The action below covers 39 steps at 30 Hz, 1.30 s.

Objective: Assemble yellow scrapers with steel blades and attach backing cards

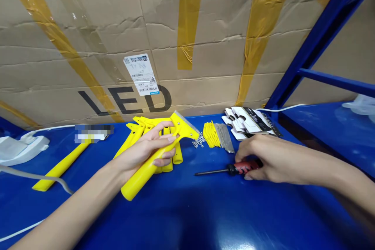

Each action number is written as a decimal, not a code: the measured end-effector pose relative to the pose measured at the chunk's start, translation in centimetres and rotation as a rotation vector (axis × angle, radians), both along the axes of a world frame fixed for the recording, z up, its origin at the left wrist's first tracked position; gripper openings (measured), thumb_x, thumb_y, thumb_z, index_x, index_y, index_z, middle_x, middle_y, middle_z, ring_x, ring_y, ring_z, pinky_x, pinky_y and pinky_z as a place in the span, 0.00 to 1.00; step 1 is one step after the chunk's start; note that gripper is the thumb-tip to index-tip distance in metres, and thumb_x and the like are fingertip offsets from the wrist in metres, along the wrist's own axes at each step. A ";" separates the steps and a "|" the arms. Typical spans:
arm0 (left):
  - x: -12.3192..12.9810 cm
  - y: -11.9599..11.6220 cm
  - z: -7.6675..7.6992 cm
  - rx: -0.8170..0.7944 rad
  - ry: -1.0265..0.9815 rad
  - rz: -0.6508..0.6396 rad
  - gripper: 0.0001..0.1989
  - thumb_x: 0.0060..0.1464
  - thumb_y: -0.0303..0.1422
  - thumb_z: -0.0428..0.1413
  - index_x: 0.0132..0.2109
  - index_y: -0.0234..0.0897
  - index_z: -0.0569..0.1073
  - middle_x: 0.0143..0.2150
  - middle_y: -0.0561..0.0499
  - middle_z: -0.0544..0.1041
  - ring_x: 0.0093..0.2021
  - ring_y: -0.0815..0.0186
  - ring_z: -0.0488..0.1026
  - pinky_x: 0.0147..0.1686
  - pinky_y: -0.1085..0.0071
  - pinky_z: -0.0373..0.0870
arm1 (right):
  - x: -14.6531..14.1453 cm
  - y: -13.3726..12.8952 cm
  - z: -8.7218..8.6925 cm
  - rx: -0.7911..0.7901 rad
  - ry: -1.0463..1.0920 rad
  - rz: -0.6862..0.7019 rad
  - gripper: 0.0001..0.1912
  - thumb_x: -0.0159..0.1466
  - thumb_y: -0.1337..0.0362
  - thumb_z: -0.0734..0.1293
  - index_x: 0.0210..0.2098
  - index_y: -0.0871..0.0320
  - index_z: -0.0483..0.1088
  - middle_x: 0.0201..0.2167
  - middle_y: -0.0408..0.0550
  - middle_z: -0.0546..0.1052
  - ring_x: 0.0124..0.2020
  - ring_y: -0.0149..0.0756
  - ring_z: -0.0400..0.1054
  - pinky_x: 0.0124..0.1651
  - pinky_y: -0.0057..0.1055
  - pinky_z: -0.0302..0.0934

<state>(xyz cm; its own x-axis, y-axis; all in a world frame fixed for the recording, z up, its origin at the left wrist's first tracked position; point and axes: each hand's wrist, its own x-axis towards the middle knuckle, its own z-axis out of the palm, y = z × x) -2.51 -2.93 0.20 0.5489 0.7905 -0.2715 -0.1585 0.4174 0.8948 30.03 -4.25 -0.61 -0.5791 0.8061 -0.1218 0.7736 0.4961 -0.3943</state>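
My left hand (146, 146) is wrapped round a yellow scraper (140, 175), its head with a metal blade pointing up and to the right. Two small screws show on that head. Behind it lie several yellow scraper handles (131, 136), partly hidden by my fingers. With my right hand (263, 158) I grip a screwdriver (244, 166) by its red and black handle, the dark shaft pointing left, low over the blue surface. Between the hands are a small heap of screws (199, 140), a row of yellow plastic pieces (211, 134) and a stack of metal blades (224, 137).
Folded black-and-white cards (249, 121) lie beyond my right hand. Another yellow scraper (63, 166), its head blurred, rests at left near a white power strip (23, 150) and cables. A taped cardboard box (216, 86) stands behind; a blue metal frame (307, 47) rises at right.
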 end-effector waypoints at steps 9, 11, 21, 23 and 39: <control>-1.7 -0.7 -0.8 0.032 -0.039 0.098 0.18 0.62 0.28 0.58 0.53 0.46 0.59 0.28 0.56 0.68 0.18 0.77 0.58 0.17 0.83 0.54 | -1.8 0.4 0.0 0.179 0.545 -0.184 0.16 0.69 0.53 0.65 0.48 0.52 0.78 0.35 0.49 0.83 0.34 0.40 0.77 0.35 0.35 0.70; -1.9 -0.9 -1.0 0.040 -0.052 0.122 0.18 0.62 0.28 0.58 0.53 0.45 0.59 0.27 0.56 0.67 0.19 0.77 0.58 0.17 0.84 0.54 | -1.9 0.3 -1.1 0.287 0.542 -0.203 0.16 0.66 0.55 0.68 0.51 0.52 0.78 0.43 0.51 0.83 0.42 0.45 0.78 0.43 0.39 0.72; -2.1 -1.0 -1.4 0.016 -0.070 0.159 0.16 0.62 0.27 0.58 0.52 0.44 0.61 0.26 0.56 0.68 0.20 0.76 0.60 0.17 0.84 0.55 | -1.3 -0.3 -2.7 0.319 0.500 -0.111 0.17 0.65 0.58 0.70 0.53 0.50 0.78 0.42 0.47 0.84 0.38 0.43 0.80 0.37 0.38 0.74; -2.0 -1.1 -1.3 0.013 -0.055 0.129 0.15 0.63 0.28 0.57 0.51 0.45 0.61 0.25 0.57 0.67 0.18 0.77 0.59 0.18 0.83 0.55 | -1.4 -0.3 -2.8 0.317 0.493 -0.112 0.17 0.65 0.58 0.70 0.53 0.50 0.78 0.42 0.48 0.84 0.37 0.43 0.79 0.36 0.38 0.73; -0.1 -2.8 -0.7 0.124 0.128 0.279 0.20 0.58 0.36 0.63 0.51 0.45 0.61 0.25 0.59 0.67 0.19 0.77 0.59 0.19 0.81 0.56 | -2.7 -0.8 -1.3 0.132 0.715 -0.487 0.18 0.63 0.46 0.69 0.45 0.51 0.71 0.30 0.45 0.78 0.21 0.34 0.69 0.19 0.30 0.61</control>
<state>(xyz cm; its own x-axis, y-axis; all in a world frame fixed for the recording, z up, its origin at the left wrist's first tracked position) -2.59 -5.68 -0.50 0.2741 0.9370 -0.2165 -0.1346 0.2603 0.9561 27.32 -5.05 -1.87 -0.0686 0.9656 0.2507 0.5005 0.2507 -0.8286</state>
